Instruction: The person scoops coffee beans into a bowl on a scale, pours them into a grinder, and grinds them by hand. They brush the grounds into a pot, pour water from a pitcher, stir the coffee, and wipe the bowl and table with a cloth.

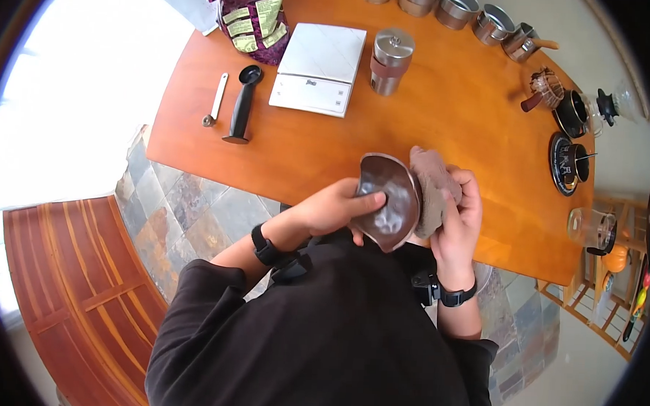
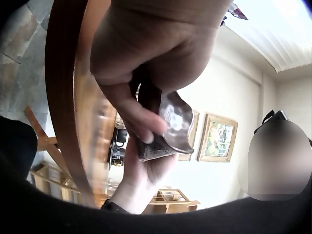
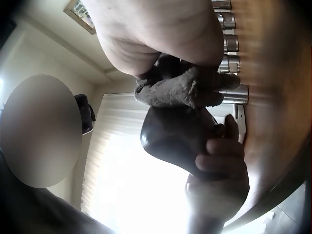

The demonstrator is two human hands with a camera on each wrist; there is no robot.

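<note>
A dark glossy dish with a curved, wavy rim (image 1: pixel 389 206) is tilted up in front of the person's chest. The left hand (image 1: pixel 337 206) grips its left side, thumb on the inner face and fingers behind. The right hand (image 1: pixel 460 222) pinches a grey-brown cloth (image 1: pixel 431 189) against the dish's right side. In the right wrist view the fluffy cloth (image 3: pixel 168 92) lies at the edge of the dark dish (image 3: pixel 170 134). The left wrist view shows the shiny inner face of the dish (image 2: pixel 176 119) beside the left fingers.
On the wooden table (image 1: pixel 459 114) stand a white scale (image 1: pixel 320 68), a steel canister (image 1: pixel 391 61), a black scoop (image 1: pixel 242 105) and a small measuring spoon (image 1: pixel 217 100). Several metal cups line the far edge; black cups (image 1: pixel 577 163) and a glass (image 1: pixel 592 228) are at the right.
</note>
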